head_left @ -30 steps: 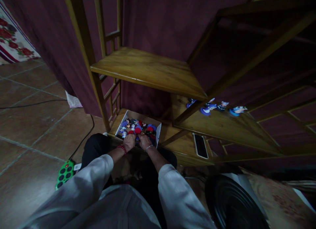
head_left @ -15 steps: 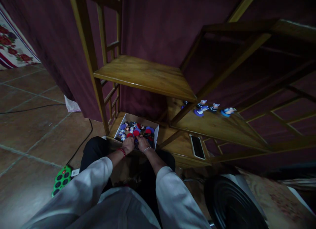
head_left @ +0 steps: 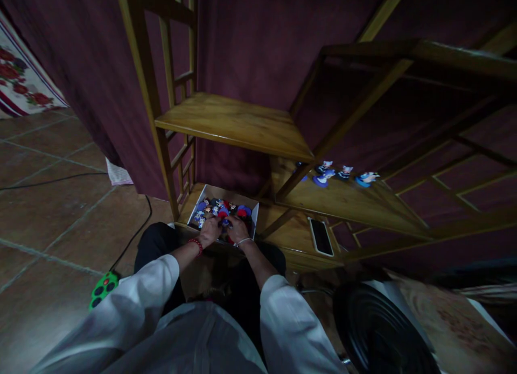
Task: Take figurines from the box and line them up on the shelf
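Just below the middle of the frame, a shallow white box [head_left: 253, 218] filled with small colourful figurines [head_left: 224, 209] is seen on the lowest board of a wooden shelf [head_left: 238, 124]. Both hands are placed at the near edge of the box, close together. The left hand [head_left: 210, 230], marked by a red bracelet at the wrist, is curled with its fingers down among the figurines; whether one is actually gripped cannot be told. The right hand [head_left: 238, 230], with a pale bracelet, is likewise bent over the pieces, and its grip cannot be made out either. To the right, a dark phone [head_left: 320, 237] is laid flat on the same board. Further figurines in blue and white [head_left: 343, 174] are stood in a row on the middle board, right of centre. A green device [head_left: 103, 289] is seen on the tiled floor [head_left: 48, 212] at lower left.
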`<state>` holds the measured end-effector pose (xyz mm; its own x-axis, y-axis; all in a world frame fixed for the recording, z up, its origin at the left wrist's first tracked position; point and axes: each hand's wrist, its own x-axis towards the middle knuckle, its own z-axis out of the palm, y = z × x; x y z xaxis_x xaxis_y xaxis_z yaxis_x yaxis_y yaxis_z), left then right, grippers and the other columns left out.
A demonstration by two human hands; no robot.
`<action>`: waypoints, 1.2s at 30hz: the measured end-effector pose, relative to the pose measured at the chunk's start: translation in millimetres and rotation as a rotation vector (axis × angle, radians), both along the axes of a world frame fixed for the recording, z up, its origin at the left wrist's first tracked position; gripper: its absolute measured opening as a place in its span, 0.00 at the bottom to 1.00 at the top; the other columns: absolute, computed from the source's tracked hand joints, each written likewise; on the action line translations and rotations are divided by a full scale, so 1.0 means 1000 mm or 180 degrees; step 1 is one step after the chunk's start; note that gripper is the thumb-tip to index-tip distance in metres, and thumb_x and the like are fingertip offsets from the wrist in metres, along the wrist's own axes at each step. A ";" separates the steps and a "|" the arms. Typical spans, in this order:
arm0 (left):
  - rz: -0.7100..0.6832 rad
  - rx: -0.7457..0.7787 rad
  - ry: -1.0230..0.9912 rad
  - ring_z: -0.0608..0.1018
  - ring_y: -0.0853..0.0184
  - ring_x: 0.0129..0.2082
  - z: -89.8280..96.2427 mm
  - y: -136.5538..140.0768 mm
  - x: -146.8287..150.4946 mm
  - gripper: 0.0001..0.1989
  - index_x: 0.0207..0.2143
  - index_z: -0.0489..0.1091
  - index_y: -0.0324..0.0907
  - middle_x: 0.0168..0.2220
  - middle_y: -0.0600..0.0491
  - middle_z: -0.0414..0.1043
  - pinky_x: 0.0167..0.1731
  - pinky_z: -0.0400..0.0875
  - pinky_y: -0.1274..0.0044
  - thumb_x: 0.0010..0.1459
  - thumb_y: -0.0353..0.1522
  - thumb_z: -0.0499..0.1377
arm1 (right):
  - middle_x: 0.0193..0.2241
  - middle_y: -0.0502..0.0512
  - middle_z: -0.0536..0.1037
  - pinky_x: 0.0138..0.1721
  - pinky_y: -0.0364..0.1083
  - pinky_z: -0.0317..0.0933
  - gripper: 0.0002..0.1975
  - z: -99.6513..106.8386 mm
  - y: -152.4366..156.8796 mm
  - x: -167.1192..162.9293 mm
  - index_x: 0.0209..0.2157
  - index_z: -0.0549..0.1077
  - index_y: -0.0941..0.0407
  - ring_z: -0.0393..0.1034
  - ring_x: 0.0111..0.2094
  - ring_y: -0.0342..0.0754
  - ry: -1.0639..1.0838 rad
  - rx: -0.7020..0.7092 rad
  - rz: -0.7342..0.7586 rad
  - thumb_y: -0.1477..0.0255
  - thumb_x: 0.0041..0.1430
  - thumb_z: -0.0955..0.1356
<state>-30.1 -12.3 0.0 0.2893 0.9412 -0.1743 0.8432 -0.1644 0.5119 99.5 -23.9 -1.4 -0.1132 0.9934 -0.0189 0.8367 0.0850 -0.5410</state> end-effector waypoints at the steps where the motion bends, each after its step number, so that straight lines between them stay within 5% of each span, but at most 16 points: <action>1: 0.0048 0.0030 -0.0062 0.73 0.68 0.40 -0.001 0.000 0.001 0.13 0.42 0.69 0.41 0.41 0.49 0.71 0.42 0.66 0.79 0.53 0.27 0.51 | 0.40 0.54 0.74 0.47 0.41 0.58 0.17 0.001 -0.001 0.001 0.39 0.71 0.56 0.66 0.44 0.45 0.0071 0.0015 -0.0042 0.84 0.45 0.64; 17: 0.0063 0.0256 -0.0711 0.73 0.68 0.41 0.029 -0.007 0.017 0.11 0.40 0.69 0.37 0.40 0.49 0.73 0.43 0.65 0.77 0.53 0.29 0.54 | 0.38 0.50 0.76 0.42 0.42 0.64 0.19 0.024 -0.021 0.021 0.45 0.67 0.52 0.71 0.38 0.43 0.0860 0.0165 -0.0519 0.78 0.50 0.64; 36: -0.0275 0.0291 -0.1306 0.73 0.71 0.34 0.078 -0.032 0.044 0.08 0.35 0.70 0.40 0.35 0.54 0.73 0.37 0.66 0.81 0.53 0.26 0.53 | 0.36 0.51 0.77 0.42 0.47 0.65 0.11 0.054 -0.059 0.058 0.38 0.71 0.54 0.72 0.38 0.46 0.1426 0.0734 -0.0699 0.72 0.50 0.66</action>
